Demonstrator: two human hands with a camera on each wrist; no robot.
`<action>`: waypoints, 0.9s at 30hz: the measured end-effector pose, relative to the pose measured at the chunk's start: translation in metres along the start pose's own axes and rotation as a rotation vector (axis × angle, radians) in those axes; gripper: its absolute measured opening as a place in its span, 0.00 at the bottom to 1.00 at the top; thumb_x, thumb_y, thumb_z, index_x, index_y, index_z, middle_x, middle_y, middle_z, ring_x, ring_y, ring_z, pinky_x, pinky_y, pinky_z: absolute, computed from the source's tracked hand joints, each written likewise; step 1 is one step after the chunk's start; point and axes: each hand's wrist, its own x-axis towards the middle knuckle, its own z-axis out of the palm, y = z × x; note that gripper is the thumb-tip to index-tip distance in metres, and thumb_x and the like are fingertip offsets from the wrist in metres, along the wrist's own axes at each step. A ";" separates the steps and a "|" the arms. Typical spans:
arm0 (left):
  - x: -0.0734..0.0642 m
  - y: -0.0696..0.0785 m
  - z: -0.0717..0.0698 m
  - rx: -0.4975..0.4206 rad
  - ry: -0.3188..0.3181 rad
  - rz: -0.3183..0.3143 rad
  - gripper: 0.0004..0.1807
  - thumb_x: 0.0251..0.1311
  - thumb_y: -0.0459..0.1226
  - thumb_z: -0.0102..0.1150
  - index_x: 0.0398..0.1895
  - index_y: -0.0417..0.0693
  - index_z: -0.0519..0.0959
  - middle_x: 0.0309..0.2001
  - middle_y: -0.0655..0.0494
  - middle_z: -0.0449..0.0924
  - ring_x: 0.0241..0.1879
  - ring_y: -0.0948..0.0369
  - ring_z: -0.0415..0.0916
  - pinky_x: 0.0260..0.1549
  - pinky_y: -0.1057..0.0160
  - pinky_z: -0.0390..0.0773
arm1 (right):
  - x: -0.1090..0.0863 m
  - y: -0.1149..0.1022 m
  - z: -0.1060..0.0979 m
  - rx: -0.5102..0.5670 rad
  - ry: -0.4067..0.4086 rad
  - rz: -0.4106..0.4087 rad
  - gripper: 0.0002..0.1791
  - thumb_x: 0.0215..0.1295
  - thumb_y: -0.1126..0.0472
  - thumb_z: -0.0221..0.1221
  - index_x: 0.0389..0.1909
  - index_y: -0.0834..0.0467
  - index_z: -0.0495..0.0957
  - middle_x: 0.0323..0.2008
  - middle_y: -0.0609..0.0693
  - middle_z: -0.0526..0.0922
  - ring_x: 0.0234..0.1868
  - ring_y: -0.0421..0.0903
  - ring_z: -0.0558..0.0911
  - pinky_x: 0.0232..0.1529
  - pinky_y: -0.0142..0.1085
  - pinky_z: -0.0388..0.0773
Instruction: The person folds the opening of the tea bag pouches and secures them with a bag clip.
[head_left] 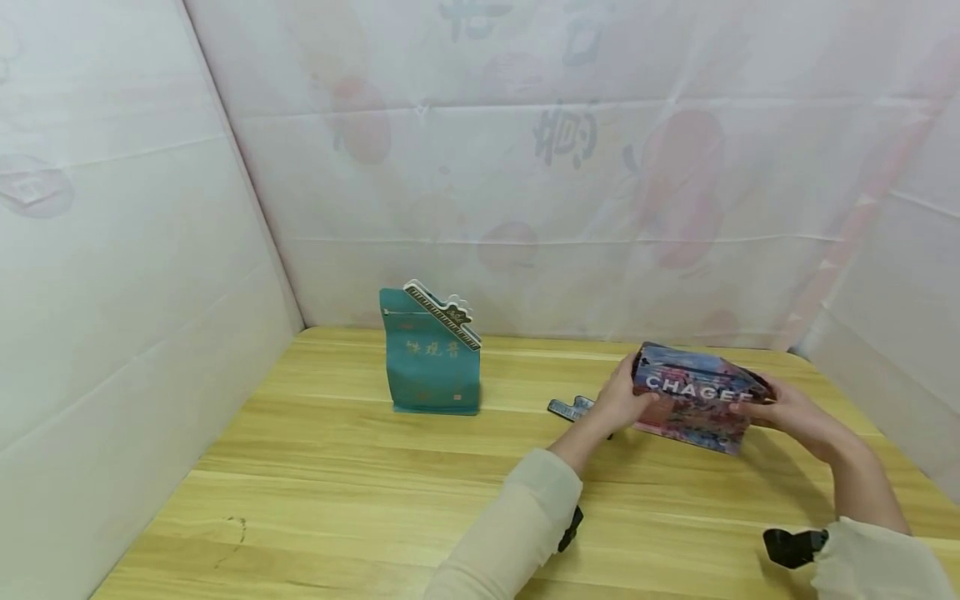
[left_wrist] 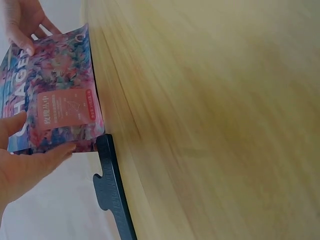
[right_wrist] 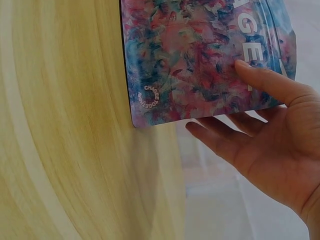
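Both hands hold a colourful pouch [head_left: 693, 417] lettered CHAGEE at the right of the table, its right end tilted lower in the head view. My left hand [head_left: 622, 400] grips its left side, thumb on the front. On the opposite side, my right hand [right_wrist: 280, 120] pinches the pouch near its top, thumb over the front and fingers behind. Whether the bottom edge touches the table cannot be made out. A dark bag clip [left_wrist: 112, 187] lies on the table beside the pouch's lower left corner, partly hidden by my left hand in the head view.
A teal pouch [head_left: 427, 375] stands upright left of centre, with a white-and-black clip [head_left: 446, 317] slanted across its top right corner. The wooden table [head_left: 337, 483] is bordered by pale printed cloth walls [head_left: 480, 167]. Dark wrist devices [head_left: 795, 547] sit at the sleeves.
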 end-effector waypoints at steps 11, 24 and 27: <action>-0.002 0.002 0.000 -0.088 0.000 -0.041 0.33 0.61 0.40 0.57 0.68 0.58 0.55 0.57 0.54 0.70 0.52 0.62 0.70 0.44 0.64 0.72 | 0.000 0.001 0.005 -0.028 0.010 -0.002 0.44 0.68 0.54 0.52 0.66 0.75 0.35 0.58 0.77 0.55 0.54 0.64 0.67 0.48 0.55 0.69; -0.011 -0.002 -0.003 -0.026 -0.022 -0.032 0.38 0.62 0.40 0.56 0.71 0.61 0.48 0.64 0.59 0.62 0.44 0.60 0.75 0.34 0.65 0.69 | 0.002 -0.004 0.011 0.001 -0.006 0.029 0.50 0.67 0.52 0.52 0.66 0.71 0.24 0.61 0.81 0.40 0.59 0.77 0.50 0.51 0.63 0.60; -0.012 -0.003 -0.004 -0.024 -0.017 -0.020 0.39 0.62 0.39 0.57 0.71 0.59 0.48 0.63 0.59 0.63 0.49 0.61 0.72 0.36 0.65 0.71 | 0.003 -0.004 0.012 0.003 -0.009 0.009 0.48 0.68 0.53 0.52 0.67 0.71 0.28 0.61 0.80 0.44 0.59 0.75 0.52 0.50 0.62 0.61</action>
